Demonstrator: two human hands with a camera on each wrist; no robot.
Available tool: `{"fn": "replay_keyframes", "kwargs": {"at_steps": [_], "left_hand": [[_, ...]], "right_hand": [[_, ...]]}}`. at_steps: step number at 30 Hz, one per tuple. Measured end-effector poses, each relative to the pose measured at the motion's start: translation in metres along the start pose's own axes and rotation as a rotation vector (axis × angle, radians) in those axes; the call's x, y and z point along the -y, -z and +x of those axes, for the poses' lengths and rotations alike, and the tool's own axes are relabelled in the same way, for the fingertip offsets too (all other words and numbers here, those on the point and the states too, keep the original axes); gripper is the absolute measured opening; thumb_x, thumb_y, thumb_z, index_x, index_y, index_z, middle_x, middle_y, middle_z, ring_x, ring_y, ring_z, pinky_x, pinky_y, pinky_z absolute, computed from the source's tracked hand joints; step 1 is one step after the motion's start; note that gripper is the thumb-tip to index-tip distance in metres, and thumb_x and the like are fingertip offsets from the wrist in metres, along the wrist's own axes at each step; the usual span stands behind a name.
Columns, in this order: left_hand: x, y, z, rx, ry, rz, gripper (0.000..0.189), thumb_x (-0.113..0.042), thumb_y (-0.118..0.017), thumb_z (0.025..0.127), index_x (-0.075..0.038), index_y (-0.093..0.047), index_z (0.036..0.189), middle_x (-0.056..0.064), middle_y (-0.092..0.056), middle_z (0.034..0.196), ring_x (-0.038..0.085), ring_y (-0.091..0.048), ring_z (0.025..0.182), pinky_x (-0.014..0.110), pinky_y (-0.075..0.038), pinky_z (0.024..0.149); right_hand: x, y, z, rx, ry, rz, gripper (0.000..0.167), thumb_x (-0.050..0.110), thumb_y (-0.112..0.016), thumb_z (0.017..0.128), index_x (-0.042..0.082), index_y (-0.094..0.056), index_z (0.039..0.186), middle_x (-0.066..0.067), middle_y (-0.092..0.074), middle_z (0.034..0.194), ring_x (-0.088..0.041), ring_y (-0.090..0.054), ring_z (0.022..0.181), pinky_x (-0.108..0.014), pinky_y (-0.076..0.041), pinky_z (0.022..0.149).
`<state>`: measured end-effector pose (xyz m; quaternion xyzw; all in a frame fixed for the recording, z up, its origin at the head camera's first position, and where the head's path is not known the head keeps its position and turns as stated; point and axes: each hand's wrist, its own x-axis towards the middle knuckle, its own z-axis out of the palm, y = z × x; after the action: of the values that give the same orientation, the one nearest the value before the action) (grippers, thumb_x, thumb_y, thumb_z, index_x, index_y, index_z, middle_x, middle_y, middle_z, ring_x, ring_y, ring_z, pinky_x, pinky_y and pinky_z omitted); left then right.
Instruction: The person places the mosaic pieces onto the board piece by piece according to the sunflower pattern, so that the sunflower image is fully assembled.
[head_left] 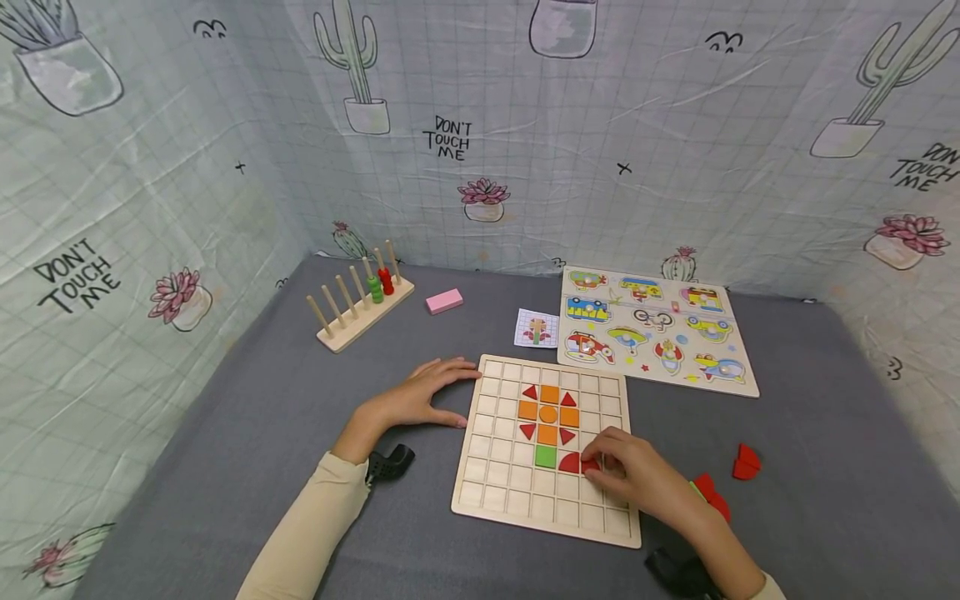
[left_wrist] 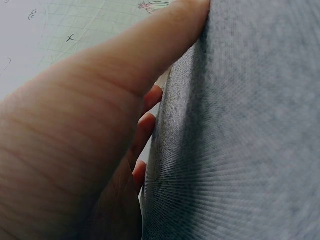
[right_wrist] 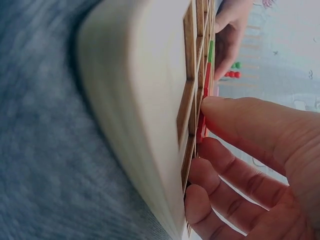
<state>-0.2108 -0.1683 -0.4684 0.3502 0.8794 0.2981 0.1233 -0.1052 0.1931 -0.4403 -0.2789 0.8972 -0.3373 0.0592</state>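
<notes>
A wooden grid board [head_left: 496, 497] lies on the grey cloth, with orange squares, an orange disc [head_left: 548, 414] and small red triangles set in its upper cells. Under the lowest orange square is a green square [head_left: 546, 456], and right of that a red quarter-circle piece [head_left: 569, 463]. My right hand [head_left: 637, 473] pinches another red piece [head_left: 590, 467] between thumb and fingers at the cell beside it; the fingers partly cover it. At the board's left edge rests my left hand [head_left: 416, 398], fingers extended, thumb and fingertips at the rim.
Loose red pieces [head_left: 746, 462] and more red and green ones [head_left: 716, 500] lie right of the board. Behind it are a pattern card [head_left: 537, 328], a vehicle puzzle board [head_left: 652, 329] and a pink block [head_left: 444, 301]. A peg rack [head_left: 365, 315] with green and red beads stands back left.
</notes>
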Motion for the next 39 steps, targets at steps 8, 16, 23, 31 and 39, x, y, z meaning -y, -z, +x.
{"fn": "replay_keyframes", "kwargs": {"at_steps": [8,16,23,31,39], "left_hand": [[-0.001,0.0,-0.001,0.003,0.008,0.002,0.075,-0.037,-0.078,0.083,-0.018,-0.044,0.147,0.008,-0.037,0.154,0.031,-0.021,0.148,0.055,-0.01,0.119],[-0.003,0.001,-0.002,0.0,0.012,-0.007,0.075,-0.036,-0.078,0.083,-0.016,-0.044,0.147,0.008,-0.037,0.154,0.031,-0.021,0.148,0.054,-0.008,0.119],[-0.003,0.002,0.0,0.002,0.01,-0.004,0.075,-0.036,-0.078,0.083,-0.016,-0.044,0.147,0.008,-0.037,0.154,0.03,-0.021,0.148,0.054,-0.009,0.119],[-0.002,0.002,0.0,0.002,0.011,0.0,0.075,-0.036,-0.078,0.083,-0.017,-0.044,0.147,0.009,-0.037,0.154,0.031,-0.021,0.148,0.054,-0.009,0.119],[-0.001,0.001,0.0,0.003,0.007,0.005,0.075,-0.037,-0.078,0.083,-0.017,-0.044,0.147,0.008,-0.037,0.154,0.031,-0.021,0.148,0.054,-0.009,0.119]], "right_hand": [[-0.004,0.006,-0.008,-0.052,0.013,0.006,0.012,0.005,-0.073,0.085,0.014,-0.069,0.091,0.007,-0.055,0.09,-0.002,-0.047,0.07,-0.019,-0.045,0.057],[-0.015,0.021,-0.025,-0.112,-0.007,-0.047,0.01,0.009,-0.075,0.086,0.015,-0.069,0.091,0.011,-0.054,0.086,0.003,-0.042,0.064,-0.019,-0.041,0.053],[-0.025,0.04,-0.041,-0.195,-0.022,-0.124,0.017,0.003,-0.077,0.082,0.015,-0.07,0.091,0.009,-0.058,0.089,0.004,-0.041,0.061,-0.019,-0.039,0.05],[-0.041,0.054,-0.06,-0.238,-0.052,-0.183,0.021,0.0,-0.079,0.076,0.013,-0.07,0.09,0.004,-0.059,0.085,0.005,-0.041,0.06,-0.021,-0.038,0.048],[-0.055,0.063,-0.079,-0.156,-0.114,-0.186,0.022,0.001,-0.081,0.073,0.007,-0.069,0.09,0.0,-0.059,0.084,0.005,-0.041,0.059,-0.022,-0.038,0.047]]}}
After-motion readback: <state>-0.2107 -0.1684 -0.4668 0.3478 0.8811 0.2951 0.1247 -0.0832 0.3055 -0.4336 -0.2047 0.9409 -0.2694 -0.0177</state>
